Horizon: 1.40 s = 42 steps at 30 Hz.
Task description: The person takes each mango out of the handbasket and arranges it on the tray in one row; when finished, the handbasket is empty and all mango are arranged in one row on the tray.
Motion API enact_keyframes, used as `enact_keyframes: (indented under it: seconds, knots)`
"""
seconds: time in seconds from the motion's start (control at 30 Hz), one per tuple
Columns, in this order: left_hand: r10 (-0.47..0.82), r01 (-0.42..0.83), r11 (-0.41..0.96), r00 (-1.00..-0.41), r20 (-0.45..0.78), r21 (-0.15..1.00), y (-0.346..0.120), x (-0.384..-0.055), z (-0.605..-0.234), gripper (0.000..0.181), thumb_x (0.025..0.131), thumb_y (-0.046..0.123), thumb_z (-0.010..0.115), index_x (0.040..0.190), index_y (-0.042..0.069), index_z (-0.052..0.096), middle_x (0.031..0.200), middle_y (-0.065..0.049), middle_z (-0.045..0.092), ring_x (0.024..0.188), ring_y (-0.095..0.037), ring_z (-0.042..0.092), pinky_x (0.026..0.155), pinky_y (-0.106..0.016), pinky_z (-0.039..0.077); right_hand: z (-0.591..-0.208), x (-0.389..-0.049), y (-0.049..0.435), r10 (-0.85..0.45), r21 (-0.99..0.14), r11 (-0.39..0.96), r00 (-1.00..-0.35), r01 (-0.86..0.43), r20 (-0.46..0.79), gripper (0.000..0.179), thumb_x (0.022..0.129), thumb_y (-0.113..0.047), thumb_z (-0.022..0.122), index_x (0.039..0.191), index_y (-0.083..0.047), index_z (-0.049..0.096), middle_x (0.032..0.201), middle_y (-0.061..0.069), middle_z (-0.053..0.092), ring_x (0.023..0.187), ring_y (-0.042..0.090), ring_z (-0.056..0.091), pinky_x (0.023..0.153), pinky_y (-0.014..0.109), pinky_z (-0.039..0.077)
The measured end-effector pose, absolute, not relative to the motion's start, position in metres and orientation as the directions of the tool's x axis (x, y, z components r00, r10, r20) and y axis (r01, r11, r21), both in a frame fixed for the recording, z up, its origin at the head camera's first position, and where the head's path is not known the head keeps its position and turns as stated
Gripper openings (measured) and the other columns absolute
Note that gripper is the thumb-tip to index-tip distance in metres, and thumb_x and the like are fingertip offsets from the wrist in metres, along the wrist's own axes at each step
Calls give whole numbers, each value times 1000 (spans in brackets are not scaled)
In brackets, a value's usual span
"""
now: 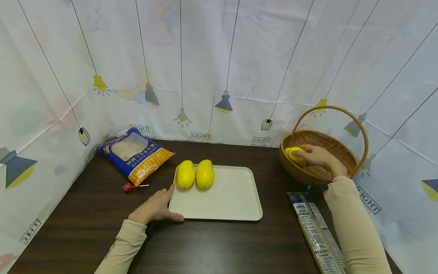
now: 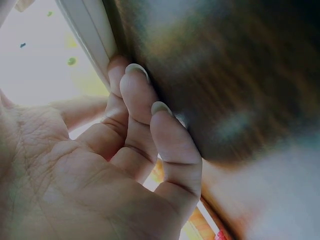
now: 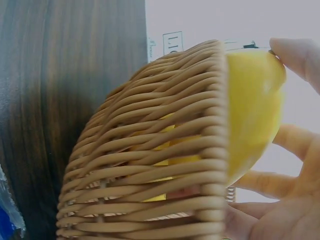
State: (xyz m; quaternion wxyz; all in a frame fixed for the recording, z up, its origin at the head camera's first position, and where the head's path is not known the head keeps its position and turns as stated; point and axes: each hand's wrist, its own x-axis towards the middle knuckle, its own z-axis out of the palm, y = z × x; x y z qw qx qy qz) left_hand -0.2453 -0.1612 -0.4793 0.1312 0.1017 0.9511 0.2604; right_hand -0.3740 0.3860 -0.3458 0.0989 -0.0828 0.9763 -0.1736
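My right hand (image 1: 318, 156) reaches into the left side of a wicker basket (image 1: 308, 175) and grips a yellow mango-shaped fruit (image 1: 298, 156). In the right wrist view, that fruit (image 3: 255, 110) stands above the woven rim, thumb and fingers about it. Another yellow fruit (image 1: 287, 151) shows beside it in the basket. At the near left corner of a cream tray (image 1: 232, 198), my left hand (image 1: 155, 205) holds the edge, thumb on the front rim and fingers along the left rim. Two yellow fruits (image 1: 185, 175) lie side by side at the tray's far left.
A blue and yellow pasta bag (image 1: 133, 152) lies at the back left, with a red lollipop (image 1: 128, 187) in front of it. A long flat package (image 1: 316, 228) lies below the basket, by my right forearm. A printed curtain (image 1: 212, 68) stands behind the table.
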Motion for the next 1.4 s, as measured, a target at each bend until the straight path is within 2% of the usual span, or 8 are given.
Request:
enact_keyframes:
  seconds: [0.17,0.3,0.5,0.83,0.9,1.0,1.23,1.4]
  knots:
    - [264,127,842,-945,-195,524,-161,-245,-479,132,64,66,86,161,9,18,143,-24,51,123,-33,54,108,-57,44,-335,-369,382,-175,-352,929,-972,-109,-159,89,97,-69,42,157,-4,31,149,33,44,126,52,52,100,66,43]
    - [264,126,841,-944,-195,527,-161,-244,-478,131,64,65,86,161,8,19,143,-24,51,123,-33,54,108,-57,43,-327,-367,377,-176,-326,937,-974,-122,-142,91,96,-71,41,158,-6,29,157,33,32,138,58,33,107,73,30]
    - [261,125,842,-946,-193,526,-161,-244,-480,132,64,66,86,161,8,19,146,-26,49,127,-35,52,109,-57,42,-313,-361,360,-217,-314,933,-971,-177,-96,87,97,-69,42,159,-8,29,161,30,27,144,56,25,112,73,24]
    - [266,129,841,-944,-194,525,-161,-244,-478,130,64,65,86,161,8,20,140,-24,52,118,-31,54,106,-55,44,-290,-343,311,-316,-365,882,-949,-298,12,75,98,-60,51,157,-18,35,160,22,35,143,45,36,111,67,32]
    - [266,129,841,-944,-194,526,-161,-244,-478,131,64,65,86,161,8,20,139,-23,53,117,-30,54,106,-55,45,-286,-341,298,-339,-379,867,-940,-323,27,72,98,-58,52,157,-19,37,159,20,37,131,43,50,105,64,40]
    - [265,126,841,-944,-198,526,-162,-244,-478,131,64,65,86,161,7,19,140,-24,52,118,-31,54,107,-55,44,-284,-341,279,-381,-385,845,-923,-371,52,69,98,-55,55,155,-19,40,158,19,39,126,40,54,102,61,44]
    - [261,121,844,-944,-202,522,-162,-244,-478,131,64,65,86,161,8,19,143,-25,50,122,-33,53,109,-57,43,-301,-342,233,-490,-368,798,-869,-477,63,67,96,-46,63,151,-13,46,152,19,43,120,34,55,99,50,49]
    - [263,122,843,-943,-203,525,-161,-244,-478,131,64,65,86,161,8,19,143,-24,51,122,-33,53,108,-57,43,-323,-340,207,-532,-328,788,-844,-521,61,67,93,-49,65,148,-14,50,148,18,48,118,32,57,96,49,50]
